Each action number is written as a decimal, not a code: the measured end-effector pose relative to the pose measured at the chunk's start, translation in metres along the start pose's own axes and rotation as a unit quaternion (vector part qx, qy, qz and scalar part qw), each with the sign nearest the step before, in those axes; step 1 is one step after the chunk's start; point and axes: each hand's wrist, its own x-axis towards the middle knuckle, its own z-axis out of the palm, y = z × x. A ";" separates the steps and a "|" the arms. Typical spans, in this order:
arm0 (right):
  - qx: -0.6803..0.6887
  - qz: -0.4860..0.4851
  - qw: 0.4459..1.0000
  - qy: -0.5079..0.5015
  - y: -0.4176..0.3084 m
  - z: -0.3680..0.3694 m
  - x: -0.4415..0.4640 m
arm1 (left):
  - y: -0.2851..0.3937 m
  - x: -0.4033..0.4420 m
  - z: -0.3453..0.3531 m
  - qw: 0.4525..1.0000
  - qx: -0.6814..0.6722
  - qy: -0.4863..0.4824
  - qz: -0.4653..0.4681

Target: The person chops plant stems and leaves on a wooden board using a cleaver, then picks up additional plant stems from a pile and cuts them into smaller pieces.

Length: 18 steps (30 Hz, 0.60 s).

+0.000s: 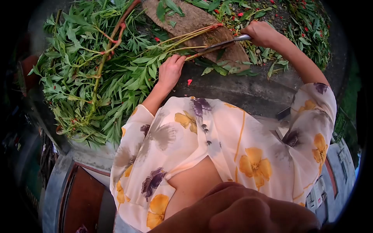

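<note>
My right hand [261, 34] is closed around the handle of a long metal blade [223, 44]. The blade points left and down, across yellow-green stems [185, 37] with reddish ends. Beside the blade's far end, my left hand [171, 70] has its fingers closed on the leafy stems. Under the blade and stems lies a worn wooden board [194, 24]. Leaves of the held stems spread left into a large green heap [128, 77].
A thick reddish-green branch [101, 70] lies over the heap on the left. Cut leaves and red bits [272, 58] are scattered at the upper right. One red piece [189, 82] rests on the dark surface [217, 83] near my body.
</note>
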 end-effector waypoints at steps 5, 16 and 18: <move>0.010 0.051 0.998 -0.017 -0.005 0.011 0.007 | -0.004 0.003 0.004 1.000 -0.005 0.019 0.014; 0.278 0.200 0.933 0.108 -0.020 0.051 -0.041 | 0.005 -0.001 -0.004 1.000 -0.016 0.002 0.012; 0.319 0.236 0.908 0.133 -0.040 0.050 -0.061 | 0.012 0.003 -0.006 1.000 -0.020 0.007 0.006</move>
